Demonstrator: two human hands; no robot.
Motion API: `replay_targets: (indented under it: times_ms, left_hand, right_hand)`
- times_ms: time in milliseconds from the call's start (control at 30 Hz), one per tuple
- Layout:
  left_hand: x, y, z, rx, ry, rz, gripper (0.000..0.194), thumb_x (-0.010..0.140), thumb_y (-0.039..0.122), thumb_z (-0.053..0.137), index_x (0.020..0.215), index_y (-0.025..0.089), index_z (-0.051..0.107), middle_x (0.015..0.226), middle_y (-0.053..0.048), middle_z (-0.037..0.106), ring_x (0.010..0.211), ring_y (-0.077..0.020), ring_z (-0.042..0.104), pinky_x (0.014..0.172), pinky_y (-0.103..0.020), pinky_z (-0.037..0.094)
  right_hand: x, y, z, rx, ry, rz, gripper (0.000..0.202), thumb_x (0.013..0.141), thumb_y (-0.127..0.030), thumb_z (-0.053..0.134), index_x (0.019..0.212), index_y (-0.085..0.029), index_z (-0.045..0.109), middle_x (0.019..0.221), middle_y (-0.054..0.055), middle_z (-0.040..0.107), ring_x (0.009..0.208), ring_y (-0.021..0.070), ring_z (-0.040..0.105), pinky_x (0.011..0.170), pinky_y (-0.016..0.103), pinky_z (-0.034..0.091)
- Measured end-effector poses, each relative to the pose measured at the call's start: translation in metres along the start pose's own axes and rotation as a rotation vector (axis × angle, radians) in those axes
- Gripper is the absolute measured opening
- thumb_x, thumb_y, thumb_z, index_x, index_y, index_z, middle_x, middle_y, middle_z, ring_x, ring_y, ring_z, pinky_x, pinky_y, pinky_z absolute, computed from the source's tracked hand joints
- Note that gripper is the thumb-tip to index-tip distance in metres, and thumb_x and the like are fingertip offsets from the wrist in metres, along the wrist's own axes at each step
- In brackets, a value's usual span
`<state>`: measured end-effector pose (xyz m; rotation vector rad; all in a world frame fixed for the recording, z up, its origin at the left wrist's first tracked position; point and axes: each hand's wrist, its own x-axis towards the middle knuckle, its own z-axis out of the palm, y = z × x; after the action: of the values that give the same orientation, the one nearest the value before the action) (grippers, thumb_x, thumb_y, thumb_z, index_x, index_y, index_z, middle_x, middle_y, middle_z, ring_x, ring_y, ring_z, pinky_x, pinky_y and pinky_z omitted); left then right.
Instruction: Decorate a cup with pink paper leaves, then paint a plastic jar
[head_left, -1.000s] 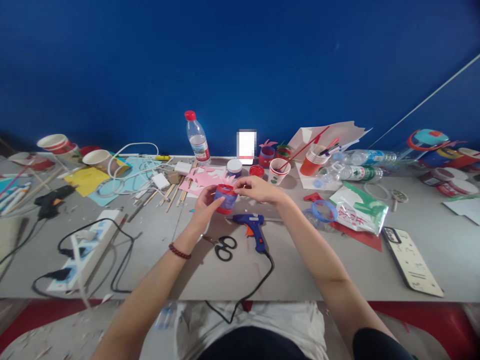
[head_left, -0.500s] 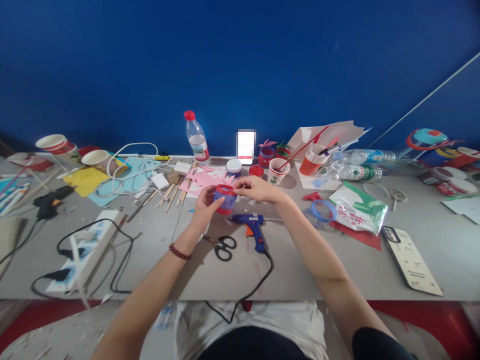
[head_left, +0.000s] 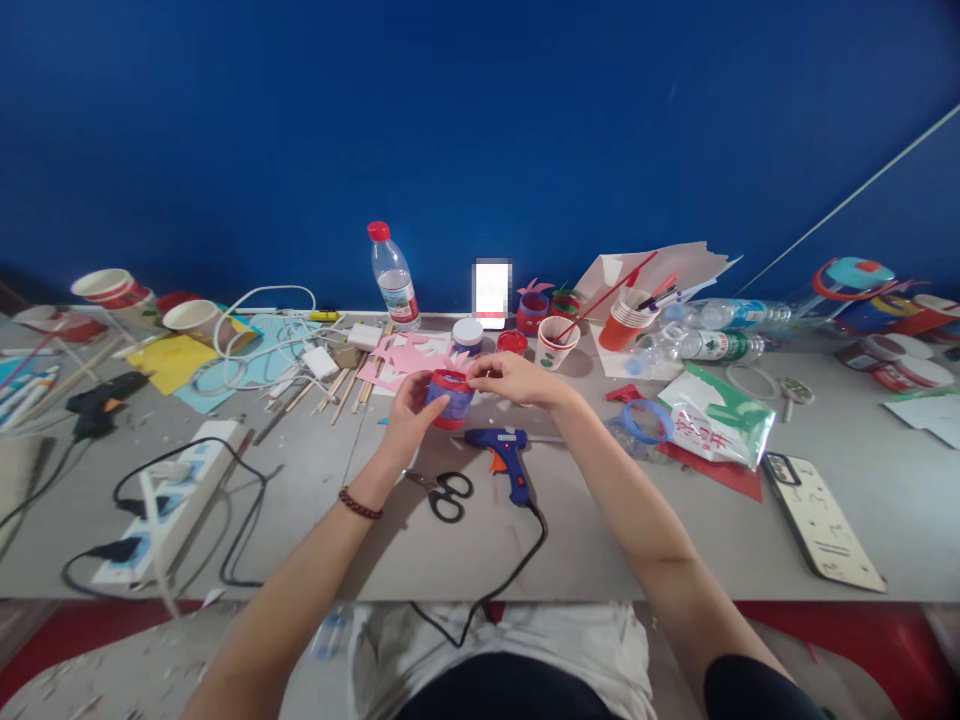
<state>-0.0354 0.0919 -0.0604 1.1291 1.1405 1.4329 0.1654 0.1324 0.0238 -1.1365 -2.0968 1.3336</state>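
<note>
While our left hand (head_left: pixel 407 418) is curling partly closed around the small cup (head_left: pixel 451 403), its thumb is pressing against the banded front. Our right hand (head_left: pixel 510 378) is bringing its thumb and fingertips almost together at the cup's three o'clock rim; we cannot tell whether they are gripping anything. We are holding the cup tilted slightly, above the near-middle of the bench (head_left: pixel 600 540).

Taking the cup as the clock's centre and twelve as away from us, the glue gun (head_left: pixel 508 455) is lying at four, its nozzle pointing close beneath our fingers. We are judging that a dipping wrist could brush a hot tip, and that squeezing too hard could be bending the cup's wall or rim. Scissors (head_left: pixel 433 486) are lying at six.

A white-lidded jar (head_left: pixel 468 332) is standing just past twelve, its contents showing blue, and an open red pot (head_left: pixel 512 343) is sitting between one and two. At two, a paper cup (head_left: pixel 551 355) is holding a brush; farther out, an orange cup (head_left: pixel 621 328) is carrying pens. A red-capped bottle (head_left: pixel 400 300) is standing at eleven, its fill unclear to us.
</note>
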Motion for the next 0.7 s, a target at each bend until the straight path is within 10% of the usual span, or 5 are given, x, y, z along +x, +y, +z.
replay_targets:
  times_ms: [700]
  left_hand:
    - [-0.0007, 0.0033, 0.0043, -0.106, -0.016, -0.092, 0.047, 0.061, 0.036, 0.084, 0.099, 0.021, 0.062, 0.104, -0.006, 0.068, 0.094, -0.0194, 0.065, 0.074, -0.029, 0.055]
  right_hand:
    - [-0.002, -0.0047, -0.0011, 0.01, -0.001, 0.007, 0.017, 0.088, -0.029, 0.058, 0.086, -0.015, 0.067, 0.081, 0.002, 0.063, 0.072, 0.0122, 0.05, 0.068, 0.027, 0.038]
